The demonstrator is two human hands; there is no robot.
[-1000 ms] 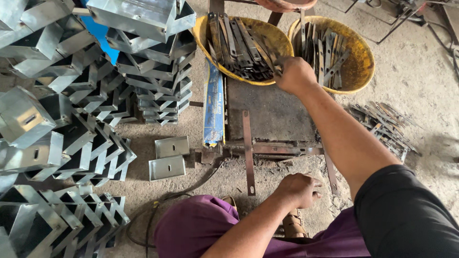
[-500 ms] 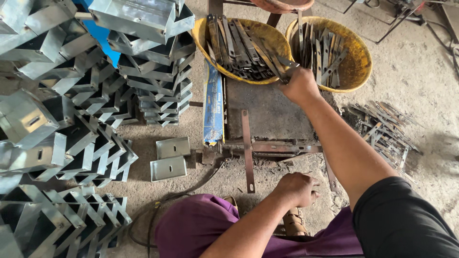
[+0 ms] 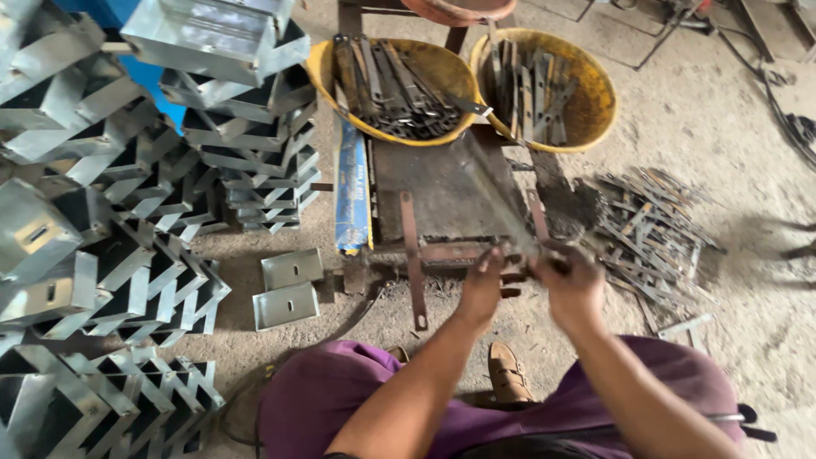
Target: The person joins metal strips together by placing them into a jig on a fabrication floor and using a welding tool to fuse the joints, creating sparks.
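Landmark: I take the dark steel work plate (image 3: 442, 191) on the floor as my reference; every place below is read from it.

Left hand (image 3: 481, 287): I see it at the near edge of the plate, forearm running up from the lower middle of the view, wrist straight, fingers curled and pointing away from me. The fingers appear closed on the near end of a long flat metal strip (image 3: 501, 208); motion blur keeps me from judging how firm the grip is.

Right hand (image 3: 571, 285): just right of the left hand, off the plate's near right corner, forearm coming in from the lower right, knuckles up, fingers folded into a loose fist. It is blurred; it seems closed around the same strip's near end, but I cannot tell for certain.

Metal strip: it slants across the right part of the plate, far end toward the basins, near end at the two hands.

Left yellow basin (image 3: 327, 81): at the plate's far edge, filled with dark flat strips.

Right yellow basin (image 3: 599, 102): beyond the plate's far right corner, beside the first basin, holding upright strips.

Loose strip pile (image 3: 650, 229): on the floor to the right of the plate.

Folded sheet-metal boxes (image 3: 110, 255): stacked well to the left of the plate.

Two flat grey plates (image 3: 289, 287): on the floor off the plate's near left corner.

Blue wrapped packet (image 3: 351, 195): lying along the plate's left edge.

Purple trousers (image 3: 331, 399): my operator's knees, nearer than the plate.
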